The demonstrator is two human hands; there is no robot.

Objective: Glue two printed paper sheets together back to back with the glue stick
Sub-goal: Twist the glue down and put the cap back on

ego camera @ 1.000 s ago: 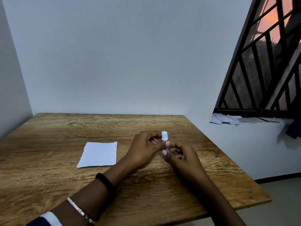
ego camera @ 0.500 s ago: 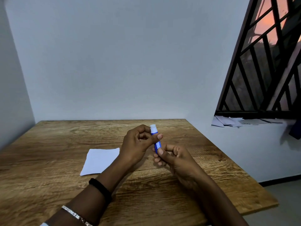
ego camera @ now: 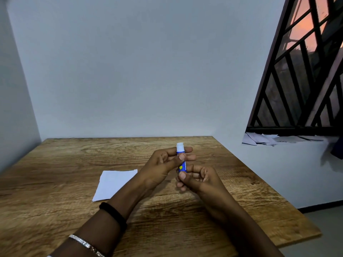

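Both hands on the blue plastic glue stick [ego camera: 180,147]: upright, white tip at 12 o'clock, held over the middle of the brown wood-grain table [ego camera: 55,164]. The left hand [ego camera: 161,164] pinches its upper half, thumb in front, fingers curled behind. The right hand [ego camera: 198,179], at 5 o'clock of the left, pinches the base with thumb and curled fingers. White rectangular paper sheet [ego camera: 115,184] lies flat at 8 o'clock of the left hand, corner hidden by the forearm. Black wristband [ego camera: 113,214] and silver bracelet [ego camera: 85,244] on the left arm.
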